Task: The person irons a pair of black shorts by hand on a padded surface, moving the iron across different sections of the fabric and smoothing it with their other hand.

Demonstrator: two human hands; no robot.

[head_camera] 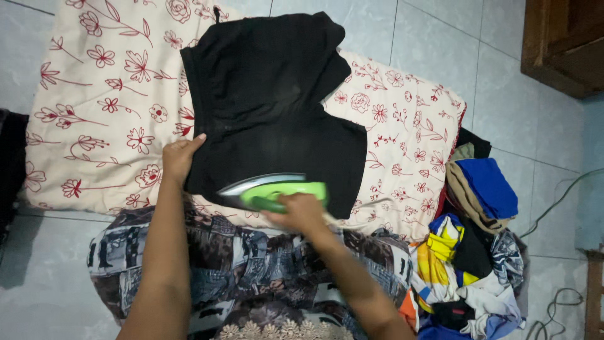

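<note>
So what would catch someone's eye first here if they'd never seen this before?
The black garment spread in the middle on a cream cloth with red flowers. At its near edge the right hand grips a green iron, while the left hand pins the garment's left edge. A colourful clothes pile sits at right.

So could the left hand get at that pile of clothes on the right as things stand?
Probably not easily. The left hand is pinning the black garment at its left edge, and the right hand with the iron lies between it and the pile, which sits off past the cushion.

Dim, soft indoor light, slight blur
</note>
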